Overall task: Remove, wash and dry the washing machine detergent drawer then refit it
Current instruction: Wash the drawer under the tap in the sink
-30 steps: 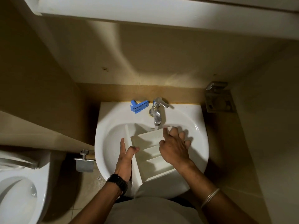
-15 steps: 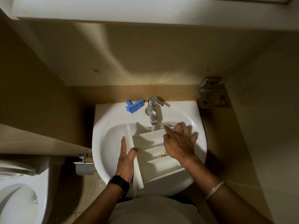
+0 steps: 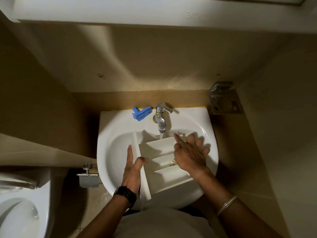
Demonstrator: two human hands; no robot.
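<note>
White plastic, the drawer (image 3: 163, 162) lies in the basin (image 3: 113, 152) under the tap (image 3: 160, 120), whose stream falls on its far end at about 12 o'clock. Its front panel runs from 11 o'clock down to 5 o'clock along the left side, and the compartments stretch from there toward 3 o'clock.

The left hand (image 3: 133, 170) holds that panel, fingers straight along its outer face and thumb hooked over the top edge. The right hand (image 3: 190, 155) lies flat and spread over the compartments' right end, fingers pointing to 1 o'clock. Brown specks show in the middle compartment, just left of the right palm, so the right hand is nearer and would likely sweep toward 9 o'clock to rub them.

A blue part (image 3: 141, 113) sits on the rim at 11 o'clock.
</note>
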